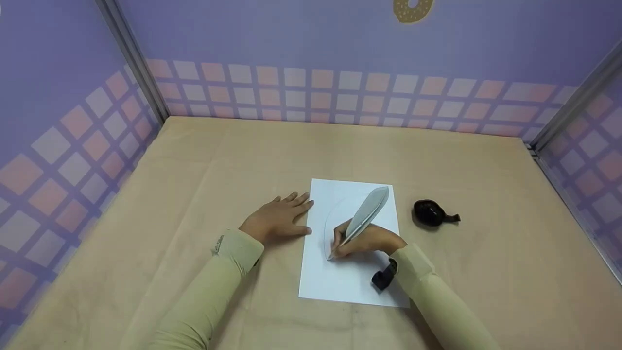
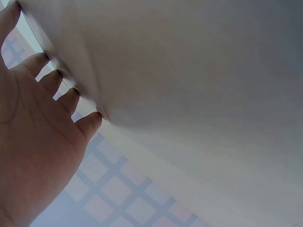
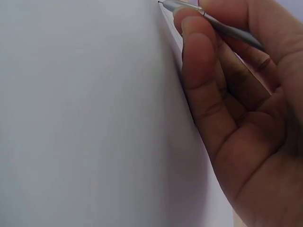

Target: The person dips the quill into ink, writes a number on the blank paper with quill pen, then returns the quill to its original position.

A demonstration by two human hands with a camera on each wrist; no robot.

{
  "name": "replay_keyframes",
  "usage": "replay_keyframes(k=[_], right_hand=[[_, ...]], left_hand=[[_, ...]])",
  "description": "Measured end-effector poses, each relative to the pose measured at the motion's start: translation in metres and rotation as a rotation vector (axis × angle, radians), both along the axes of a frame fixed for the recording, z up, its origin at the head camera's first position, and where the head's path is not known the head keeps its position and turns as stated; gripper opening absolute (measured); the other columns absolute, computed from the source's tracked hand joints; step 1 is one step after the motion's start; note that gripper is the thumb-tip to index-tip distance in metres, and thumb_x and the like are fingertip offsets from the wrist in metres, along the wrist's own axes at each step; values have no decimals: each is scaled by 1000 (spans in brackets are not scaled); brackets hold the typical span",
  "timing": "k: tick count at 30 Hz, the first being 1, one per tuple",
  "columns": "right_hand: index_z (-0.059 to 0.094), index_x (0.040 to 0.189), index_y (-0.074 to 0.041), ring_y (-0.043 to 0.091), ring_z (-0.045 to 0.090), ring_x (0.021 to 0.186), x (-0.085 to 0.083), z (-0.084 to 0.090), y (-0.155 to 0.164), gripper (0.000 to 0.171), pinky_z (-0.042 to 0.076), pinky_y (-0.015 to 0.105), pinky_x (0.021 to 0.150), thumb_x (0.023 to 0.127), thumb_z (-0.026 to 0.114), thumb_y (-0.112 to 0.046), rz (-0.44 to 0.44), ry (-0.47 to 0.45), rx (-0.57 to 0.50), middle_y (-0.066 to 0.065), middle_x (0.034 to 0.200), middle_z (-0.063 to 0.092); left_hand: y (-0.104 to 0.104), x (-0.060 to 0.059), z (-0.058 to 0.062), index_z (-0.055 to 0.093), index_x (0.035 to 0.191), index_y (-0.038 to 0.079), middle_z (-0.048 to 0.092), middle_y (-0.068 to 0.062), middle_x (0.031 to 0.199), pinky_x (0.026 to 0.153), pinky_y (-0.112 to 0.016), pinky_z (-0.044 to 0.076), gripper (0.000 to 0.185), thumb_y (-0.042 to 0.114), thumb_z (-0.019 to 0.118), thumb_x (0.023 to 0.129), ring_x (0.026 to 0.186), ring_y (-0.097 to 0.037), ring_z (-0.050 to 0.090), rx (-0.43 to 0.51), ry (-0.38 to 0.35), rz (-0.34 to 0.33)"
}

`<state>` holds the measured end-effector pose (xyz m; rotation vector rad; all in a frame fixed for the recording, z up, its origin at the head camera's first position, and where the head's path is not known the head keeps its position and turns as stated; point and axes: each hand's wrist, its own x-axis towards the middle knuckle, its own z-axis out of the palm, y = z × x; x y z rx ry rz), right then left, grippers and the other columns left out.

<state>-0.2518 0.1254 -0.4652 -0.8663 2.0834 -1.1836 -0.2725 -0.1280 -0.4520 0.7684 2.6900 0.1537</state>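
A white sheet of paper (image 1: 335,287) lies on the table, with a thin curved line drawn down its left half. My right hand (image 1: 367,239) pinches a quill-style feather pen (image 1: 365,209), its tip right at the lower end of that line. In the right wrist view the silver pen barrel (image 3: 232,31) sits between thumb and fingers, the other fingers curled beneath. My left hand (image 1: 279,216) rests with fingers spread, fingertips at the paper's left edge. The left wrist view shows the left palm (image 2: 40,123) and its fingertips against the tabletop.
Right of the paper sits a small dark bowl-shaped holder (image 1: 430,213) with a short handle. The beige tablecloth (image 1: 233,155) runs back to a purple wall (image 1: 291,34) with pink and white squares. A black wrist device (image 1: 384,278) hangs over the sheet at the right sleeve.
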Motion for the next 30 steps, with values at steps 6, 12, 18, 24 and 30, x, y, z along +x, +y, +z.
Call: replay_keyframes(k=[6, 12, 18, 24, 30], right_hand=[[68, 76, -1, 2, 48, 62, 4, 4, 0, 7, 37, 16, 58, 77, 74, -3, 16, -11, -35, -7, 72, 67], [68, 78, 4, 2, 47, 61, 7, 5, 1, 8, 37, 16, 58, 78, 73, -1, 23, -31, -40, -9, 72, 66], [69, 77, -3, 3, 49, 63, 5, 0, 4, 5, 39, 17, 58, 76, 74, -4, 51, -10, -17, -6, 73, 68], [69, 77, -4, 2, 50, 64, 7, -2, 6, 5, 39, 16, 59, 77, 73, -2, 67, -3, -20, -7, 73, 67], [68, 77, 1, 2, 50, 63, 10, -2, 9, 5, 39, 16, 58, 77, 73, -1, 76, -7, -39, -5, 73, 67]], left_hand=[[0, -1, 1, 17, 155, 24, 7, 4, 163, 121, -51, 14, 80, 64, 44, 92, 151, -24, 7, 6, -7, -5], [1, 0, 2, 18, 155, 22, 8, 2, 163, 120, -51, 15, 79, 62, 44, 93, 150, -25, 7, 3, -3, -11], [1, 0, 2, 18, 155, 22, 8, 1, 163, 120, -52, 15, 79, 62, 44, 92, 150, -26, 8, 6, 0, -14], [0, 1, 1, 17, 155, 23, 8, 3, 163, 121, -50, 15, 79, 63, 43, 92, 150, -24, 7, 7, 4, -9], [0, 2, 2, 18, 155, 23, 8, 2, 163, 121, -51, 14, 78, 63, 43, 93, 151, -24, 8, 22, 1, -7]])
